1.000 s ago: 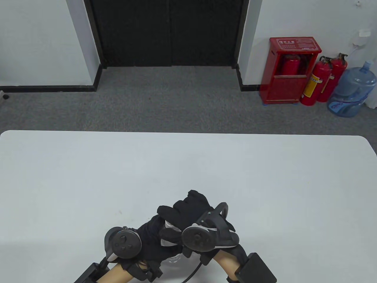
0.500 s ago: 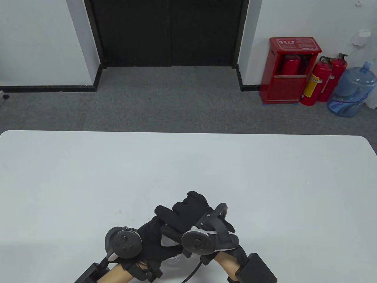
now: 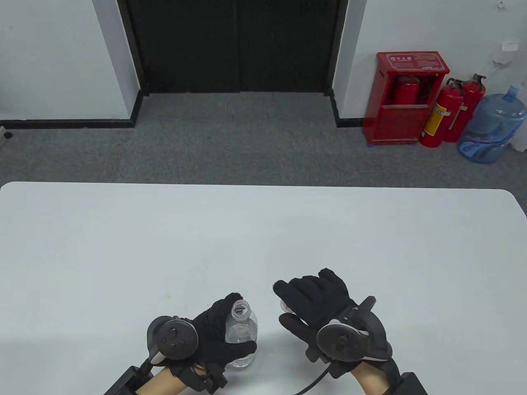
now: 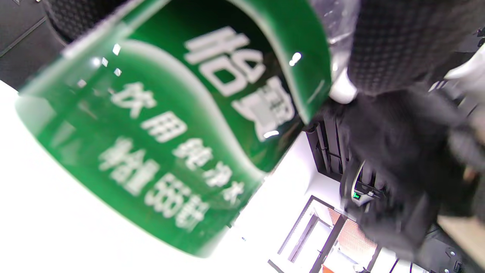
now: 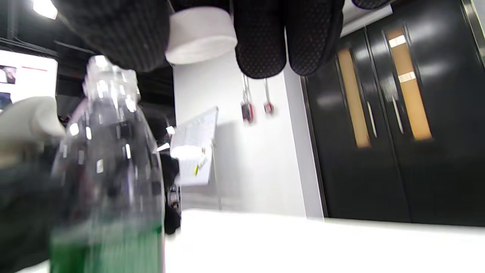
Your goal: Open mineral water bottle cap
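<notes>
A clear water bottle (image 3: 241, 333) with a green label (image 4: 170, 125) stands upright on the white table (image 3: 123, 247) near its front edge. Its mouth is uncovered. My left hand (image 3: 218, 333) grips the bottle's body. My right hand (image 3: 313, 300) is apart from the bottle, to its right, and pinches the white cap (image 5: 201, 34) between thumb and fingers. In the table view only a sliver of the cap (image 3: 284, 305) shows under the fingers. In the right wrist view the bottle (image 5: 110, 170) stands at the left, below the cap.
Beyond the table's far edge lies grey carpet and a black double door (image 3: 234, 45). A red extinguisher cabinet (image 3: 405, 96), two extinguishers (image 3: 451, 111) and a blue water jug (image 3: 492, 127) stand at the far right wall.
My right hand was over the bottle's top. It has moved off to the right with the cap, and the bottle's mouth now shows. The left hand has kept its grip.
</notes>
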### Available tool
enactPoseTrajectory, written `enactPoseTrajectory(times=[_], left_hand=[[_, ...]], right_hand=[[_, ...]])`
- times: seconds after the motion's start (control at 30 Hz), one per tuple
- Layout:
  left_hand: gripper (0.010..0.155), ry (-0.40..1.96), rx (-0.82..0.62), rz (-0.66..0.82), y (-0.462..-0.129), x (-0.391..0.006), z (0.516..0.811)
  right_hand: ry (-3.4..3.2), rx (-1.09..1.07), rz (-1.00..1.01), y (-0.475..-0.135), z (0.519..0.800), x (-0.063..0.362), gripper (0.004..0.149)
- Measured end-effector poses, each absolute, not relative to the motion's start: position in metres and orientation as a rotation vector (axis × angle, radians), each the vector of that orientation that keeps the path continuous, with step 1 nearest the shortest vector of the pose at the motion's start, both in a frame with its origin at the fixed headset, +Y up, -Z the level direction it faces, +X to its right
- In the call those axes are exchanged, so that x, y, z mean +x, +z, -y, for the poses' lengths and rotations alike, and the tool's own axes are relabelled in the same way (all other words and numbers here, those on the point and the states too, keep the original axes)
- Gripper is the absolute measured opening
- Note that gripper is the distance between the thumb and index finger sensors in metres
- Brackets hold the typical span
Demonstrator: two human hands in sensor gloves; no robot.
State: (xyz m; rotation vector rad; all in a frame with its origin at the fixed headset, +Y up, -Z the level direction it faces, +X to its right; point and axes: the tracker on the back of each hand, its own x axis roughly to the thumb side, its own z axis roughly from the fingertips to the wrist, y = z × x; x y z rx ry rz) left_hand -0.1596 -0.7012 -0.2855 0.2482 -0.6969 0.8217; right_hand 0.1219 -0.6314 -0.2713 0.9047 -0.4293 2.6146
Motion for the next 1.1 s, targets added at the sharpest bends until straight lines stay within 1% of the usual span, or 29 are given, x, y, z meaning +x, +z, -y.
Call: enactPoseTrajectory(times=[0.03,0.07,0.1,0.13,0.17,0.23,0.3,0.4,0.67,0.87,0.93,1.1], left_hand=[[0.096,0.822,0.251,0.695,-0.286,-0.160,0.701],[0.096,0.823,0.252,0.695,-0.286,-0.160,0.701],[0.096,0.823,0.256,0.692,-0.286,-0.160,0.701],[0.096,0.824,0.259,0.690,-0.286,-0.161,0.701],[0.096,0.824,0.264,0.686,-0.287,-0.162,0.700],[0.096,0.821,0.272,0.679,-0.287,-0.163,0.700],[0.096,0.817,0.283,0.674,-0.288,-0.165,0.699],[0.096,0.818,0.290,0.668,-0.289,-0.168,0.698],[0.096,0.810,0.289,0.670,-0.289,-0.170,0.698],[0.096,0.808,0.290,0.672,-0.289,-0.170,0.698],[0.096,0.805,0.289,0.673,-0.289,-0.169,0.699],[0.096,0.802,0.288,0.672,-0.289,-0.169,0.699]], right_hand=[[2.637,0.896,0.313,-0.275,0.654,0.127,0.063],[2.641,0.894,0.281,-0.276,0.661,0.127,0.063],[2.647,0.888,0.204,-0.279,0.679,0.127,0.063],[2.655,0.886,0.154,-0.281,0.689,0.125,0.063],[2.692,0.893,0.053,-0.283,0.703,0.120,0.063],[2.768,0.930,-0.047,-0.286,0.719,0.113,0.063],[2.826,0.952,-0.066,-0.289,0.733,0.106,0.062],[2.843,0.967,-0.183,-0.292,0.750,0.097,0.062],[2.977,1.057,-0.120,-0.293,0.763,0.084,0.057],[2.979,1.027,-0.132,-0.293,0.766,0.086,0.062],[2.966,1.010,-0.133,-0.294,0.764,0.089,0.065],[2.891,0.949,0.033,-0.290,0.746,0.099,0.067]])
